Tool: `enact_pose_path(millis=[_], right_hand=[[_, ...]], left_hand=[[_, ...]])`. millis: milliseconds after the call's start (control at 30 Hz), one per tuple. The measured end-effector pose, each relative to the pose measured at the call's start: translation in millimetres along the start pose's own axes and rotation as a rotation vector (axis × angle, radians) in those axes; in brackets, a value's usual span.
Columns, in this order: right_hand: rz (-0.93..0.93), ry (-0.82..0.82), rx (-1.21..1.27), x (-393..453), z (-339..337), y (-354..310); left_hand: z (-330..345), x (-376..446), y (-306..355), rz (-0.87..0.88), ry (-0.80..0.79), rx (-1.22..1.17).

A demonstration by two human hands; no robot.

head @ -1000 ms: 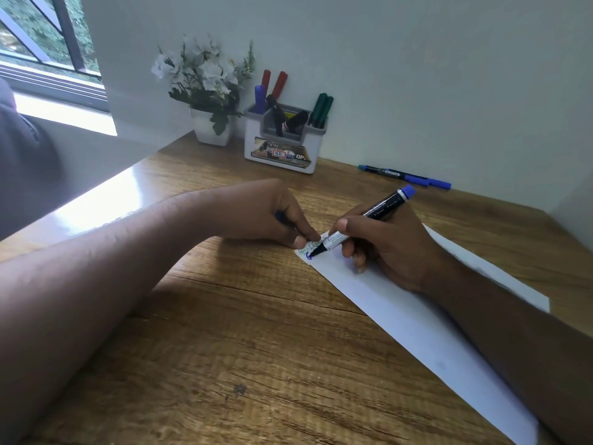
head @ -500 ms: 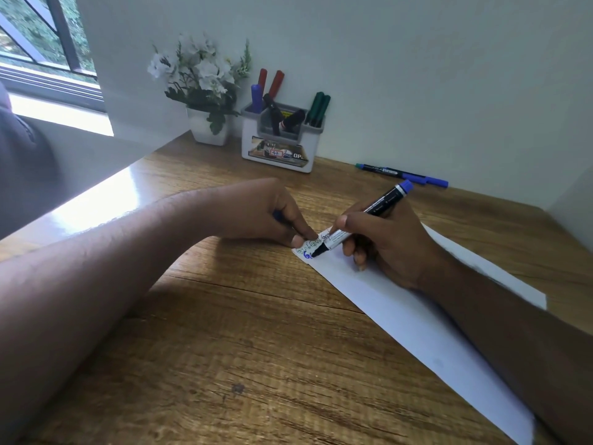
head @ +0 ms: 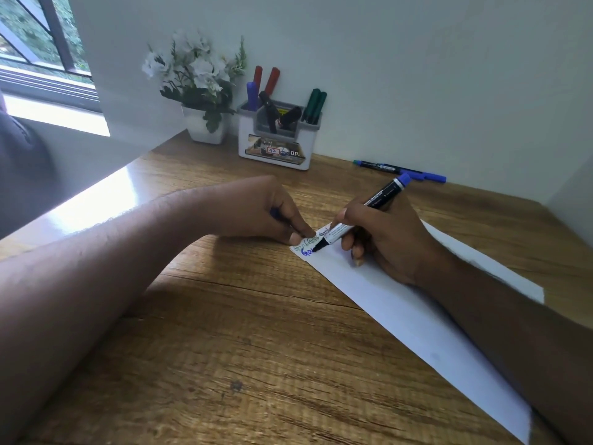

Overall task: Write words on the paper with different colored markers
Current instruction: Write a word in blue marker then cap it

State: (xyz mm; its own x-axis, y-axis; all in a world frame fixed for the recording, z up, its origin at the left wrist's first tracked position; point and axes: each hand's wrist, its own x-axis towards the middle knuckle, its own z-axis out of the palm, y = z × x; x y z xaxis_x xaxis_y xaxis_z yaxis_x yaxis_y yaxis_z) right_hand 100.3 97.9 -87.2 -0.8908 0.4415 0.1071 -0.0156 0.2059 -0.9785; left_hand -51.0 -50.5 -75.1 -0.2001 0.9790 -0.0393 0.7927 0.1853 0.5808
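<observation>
Paper (head: 401,303), a long white sheet running from desk centre toward 5 o'clock, now carries more blue: against a second ago the line under the green words has grown from one stroke to "Go", so the blue word is well begun. Right hand (head: 388,239) pinches the blue marker (head: 359,216), tip touching the sheet; left hand (head: 272,213), curled narrow around something blue, possibly a cap, pins the far corner at 9 o'clock of the tip.

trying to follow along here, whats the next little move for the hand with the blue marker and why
Probably carry the tip a little further along the line. The right hand holds the blue marker with its tip on the paper, just after a few blue letters, so the word looks unfinished. The left hand pins the paper's corner.
</observation>
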Motion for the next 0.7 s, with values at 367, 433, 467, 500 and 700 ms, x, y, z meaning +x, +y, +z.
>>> enact_pose_path(millis=[367,433,467,500,700], right_hand=[[0.022,0.057,-0.006,0.3,-1.0,-0.1],[0.019,0.068,-0.009,1.0,-0.7,0.3],[0.015,0.071,-0.005,1.3,-0.4,0.5],[0.014,0.071,-0.004,1.3,0.0,0.7],[0.010,0.097,-0.007,2.5,-2.5,3.2]], left_hand=[[-0.2,2.0,-0.8,-0.007,-0.001,0.004],[-0.2,2.3,-1.2,-0.008,-0.003,0.007],[-0.2,2.3,-1.5,-0.009,-0.003,0.005],[-0.2,2.2,-1.8,-0.012,-0.004,0.003],[0.2,2.6,-1.2,-0.015,0.000,-0.002]])
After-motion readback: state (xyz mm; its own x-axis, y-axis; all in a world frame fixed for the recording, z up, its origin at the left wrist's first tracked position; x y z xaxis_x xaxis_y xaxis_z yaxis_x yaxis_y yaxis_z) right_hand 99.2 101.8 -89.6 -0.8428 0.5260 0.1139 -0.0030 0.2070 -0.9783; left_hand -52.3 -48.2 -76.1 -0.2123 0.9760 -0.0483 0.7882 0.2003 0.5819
